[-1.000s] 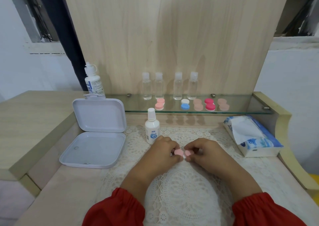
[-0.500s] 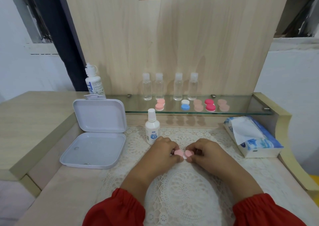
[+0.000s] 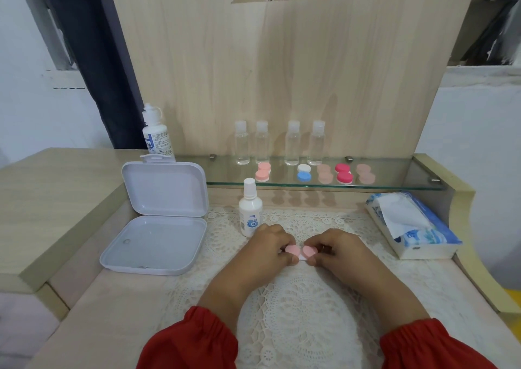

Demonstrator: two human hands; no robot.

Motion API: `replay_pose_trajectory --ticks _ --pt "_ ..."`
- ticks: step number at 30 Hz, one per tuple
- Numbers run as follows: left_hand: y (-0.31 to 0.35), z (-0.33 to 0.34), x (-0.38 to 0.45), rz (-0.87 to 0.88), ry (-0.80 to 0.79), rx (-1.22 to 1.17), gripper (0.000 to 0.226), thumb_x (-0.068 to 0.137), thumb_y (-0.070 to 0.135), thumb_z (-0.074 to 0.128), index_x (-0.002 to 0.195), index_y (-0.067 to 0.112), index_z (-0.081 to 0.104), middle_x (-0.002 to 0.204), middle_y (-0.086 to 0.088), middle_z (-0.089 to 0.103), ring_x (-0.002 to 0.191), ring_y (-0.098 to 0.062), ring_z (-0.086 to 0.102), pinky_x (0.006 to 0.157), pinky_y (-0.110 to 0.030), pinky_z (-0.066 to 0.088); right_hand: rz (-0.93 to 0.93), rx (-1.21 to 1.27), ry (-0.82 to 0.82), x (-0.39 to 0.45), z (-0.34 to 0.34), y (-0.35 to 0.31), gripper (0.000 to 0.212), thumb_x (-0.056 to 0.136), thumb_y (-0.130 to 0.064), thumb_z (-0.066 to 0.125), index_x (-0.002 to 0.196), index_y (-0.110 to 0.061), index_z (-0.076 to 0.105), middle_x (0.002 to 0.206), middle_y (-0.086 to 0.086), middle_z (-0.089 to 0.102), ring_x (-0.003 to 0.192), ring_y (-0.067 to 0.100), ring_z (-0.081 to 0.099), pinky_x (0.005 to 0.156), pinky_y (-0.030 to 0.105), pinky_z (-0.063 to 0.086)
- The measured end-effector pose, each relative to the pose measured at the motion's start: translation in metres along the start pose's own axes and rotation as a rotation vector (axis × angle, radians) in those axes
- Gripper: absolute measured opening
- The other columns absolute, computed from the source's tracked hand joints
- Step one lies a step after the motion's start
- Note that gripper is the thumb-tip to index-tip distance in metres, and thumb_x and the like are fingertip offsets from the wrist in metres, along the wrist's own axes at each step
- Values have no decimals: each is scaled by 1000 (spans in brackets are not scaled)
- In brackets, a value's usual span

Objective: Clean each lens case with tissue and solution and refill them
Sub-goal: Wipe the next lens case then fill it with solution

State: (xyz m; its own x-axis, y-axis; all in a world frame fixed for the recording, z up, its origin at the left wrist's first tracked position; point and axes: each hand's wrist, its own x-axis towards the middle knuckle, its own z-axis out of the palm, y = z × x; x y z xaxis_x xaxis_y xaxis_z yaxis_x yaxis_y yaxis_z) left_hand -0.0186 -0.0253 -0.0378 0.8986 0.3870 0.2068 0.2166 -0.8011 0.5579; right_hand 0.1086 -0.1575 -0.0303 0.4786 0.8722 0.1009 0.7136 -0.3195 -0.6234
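Lace mat [image 3: 296, 326], both hands pinching pink lens case [image 3: 300, 250]

A home dressing table: lace mat [image 3: 296, 326] at bottom centre, glass shelf [image 3: 394, 184] across the middle, wooden back panel [image 3: 282, 72] above.

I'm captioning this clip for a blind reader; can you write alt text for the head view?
Both hands, left hand and right hand, grip a pink lens case over a lace mat. Nearby stand a small solution bottle, an open white box and a tissue pack; a glass shelf holds more cases.
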Motion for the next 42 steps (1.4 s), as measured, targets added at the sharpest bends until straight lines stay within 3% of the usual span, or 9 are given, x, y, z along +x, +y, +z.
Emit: replay_pose_trajectory --ticks 3,10,17,23,25,28,33,38,42 --pt "-2 -1 0 12 -11 -11 22 87 23 66 108 17 66 98 9 48 102 -13 41 94 -26 36 -17 4 8 0 1 1 20 82 -21 73 98 -32 72 92 -12 58 88 1 51 71 11 36" --pt "0 1 -2 -53 26 -50 22 87 26 67 107 19 64 99 9 48 103 -11 44 92 -23 39 -100 -92 -18 0 1 8 31 91 -18 63 121 -26 65 97 -16 52 91 -3 47 77 3 32" --pt "-4 -8 -10 -54 52 -94 36 86 28 69 121 20 62 102 9 52 101 -9 47 93 -24 40 -125 -74 14 -4 2 4 26 94 -19 57 118 -27 62 102 -15 51 94 -3 47 78 5 34" --pt "-22 -18 -25 -122 152 -144 36 89 26 66 124 21 61 92 13 55 80 0 51 78 -10 40 -168 -88 193 -9 2 -6 16 90 -37 62 105 -34 61 97 -21 52 97 -10 43 76 5 32" --pt "-26 -20 -27 -126 155 -136 33 90 23 65 123 20 62 92 14 54 78 0 51 74 -7 38 -183 -93 286 -6 3 -10 17 85 -41 65 98 -32 63 95 -21 54 96 -9 44 79 10 33" --pt "-28 -21 -27 -135 160 -135 31 91 23 63 122 21 64 94 16 54 80 1 51 77 -9 39 -268 -109 487 6 3 -21 25 78 -50 64 88 -28 63 96 -18 56 95 -3 45 88 30 38" --pt "-29 -20 -26 -141 154 -131 30 91 25 63 121 23 64 96 14 55 81 1 51 81 -13 41 -247 -298 751 40 -8 -49 36 73 -60 57 81 -26 68 119 -3 59 119 17 35 102 43 25" --pt "-31 -19 -27 -159 155 -157 29 91 24 63 119 23 64 94 17 55 80 3 52 79 -10 40 -74 -452 624 72 -16 -68 28 81 -52 63 91 -27 71 150 2 35 138 22 14 109 45 6" --pt "-32 -19 -27 -161 155 -157 28 91 24 62 119 23 64 93 16 56 79 2 52 76 -10 39 29 -488 553 86 -16 -72 34 84 -54 57 99 -26 70 156 2 22 143 26 8 111 48 4"
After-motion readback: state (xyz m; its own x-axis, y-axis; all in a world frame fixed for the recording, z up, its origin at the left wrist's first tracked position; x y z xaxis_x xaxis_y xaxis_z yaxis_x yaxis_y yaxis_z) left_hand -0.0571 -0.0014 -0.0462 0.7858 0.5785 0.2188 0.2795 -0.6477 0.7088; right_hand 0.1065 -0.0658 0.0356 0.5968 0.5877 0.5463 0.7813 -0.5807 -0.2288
